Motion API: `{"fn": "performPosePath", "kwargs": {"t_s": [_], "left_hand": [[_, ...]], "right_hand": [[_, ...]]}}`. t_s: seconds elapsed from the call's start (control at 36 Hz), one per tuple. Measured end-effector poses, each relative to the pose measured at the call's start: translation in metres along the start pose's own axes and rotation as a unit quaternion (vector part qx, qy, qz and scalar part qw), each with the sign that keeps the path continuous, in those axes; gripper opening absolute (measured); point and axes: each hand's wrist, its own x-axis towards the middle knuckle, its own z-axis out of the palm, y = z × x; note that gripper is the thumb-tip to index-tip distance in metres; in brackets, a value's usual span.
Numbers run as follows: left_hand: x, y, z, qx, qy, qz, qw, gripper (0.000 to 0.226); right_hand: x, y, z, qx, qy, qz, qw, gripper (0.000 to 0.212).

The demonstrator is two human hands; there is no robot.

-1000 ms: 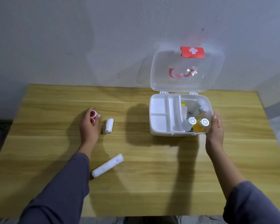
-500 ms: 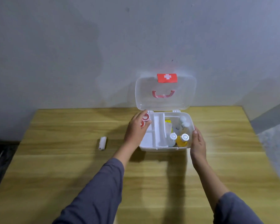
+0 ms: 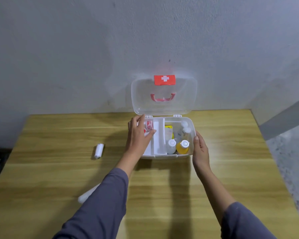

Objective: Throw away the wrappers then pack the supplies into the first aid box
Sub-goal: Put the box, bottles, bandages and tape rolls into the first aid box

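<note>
1. The first aid box (image 3: 164, 155) sits on the wooden worktop (image 3: 59, 169) near the wall, its clear lid (image 3: 164, 95) standing upright with a red cross label at its top edge and a pink handle below that.
2. The left hand (image 3: 138, 137) reaches over the box's left rim into the rear-left compartment, where a red-and-white packet (image 3: 149, 125) lies. The fingertips touch or nearly touch the packet; whether this grip is holding it or has let go cannot be told, though the fingers look loosely spread.
3. The right hand (image 3: 199, 149) rests flat against the box's right outer wall, fingers extended, gripping nothing else.
4. In the right half of the box stand a white-capped bottle (image 3: 171, 146) and a yellow bottle (image 3: 183, 147) at the front, with two more pale bottles (image 3: 185, 130) behind and a yellow-topped packet (image 3: 168, 131) by the divider.
5. A small white roll (image 3: 99, 150) lies on the worktop well left of the box, with nothing between it and the box but the left forearm's shadow.
6. A longer white roll (image 3: 86, 195) lies nearer the front edge, partly hidden under the left sleeve (image 3: 100, 204) and blurred.
</note>
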Motion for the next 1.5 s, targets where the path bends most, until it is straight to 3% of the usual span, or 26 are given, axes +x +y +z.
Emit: {"fn": "performPosePath", "kwargs": {"t_s": [0.19, 0.33, 0.56, 1.17, 1.39, 1.5], "left_hand": [[-0.019, -0.009, -0.013, 0.032, 0.022, 0.007, 0.999, 0.033], [-0.016, -0.007, -0.015, 0.031, 0.016, 0.007, 0.999, 0.031], [-0.021, -0.008, -0.014, 0.055, 0.074, 0.009, 0.996, 0.018], [-0.021, -0.006, -0.017, 0.027, 0.094, -0.003, 0.995, 0.024], [0.009, 0.01, -0.009, 0.043, -0.04, 0.031, 0.998, 0.04], [0.011, 0.008, -0.007, 0.035, -0.037, 0.026, 0.998, 0.038]], "right_hand": [[0.001, -0.002, -0.003, -0.004, -0.015, -0.001, 1.0, 0.035], [0.0, -0.002, -0.004, -0.005, -0.016, -0.002, 1.0, 0.035], [0.0, -0.004, -0.005, -0.005, -0.023, -0.001, 1.0, 0.035], [0.0, -0.007, -0.005, -0.006, -0.022, 0.009, 1.0, 0.035], [0.001, -0.006, -0.007, -0.008, -0.027, 0.016, 0.999, 0.035], [0.002, -0.006, -0.008, -0.006, -0.031, 0.017, 0.999, 0.035]]}}
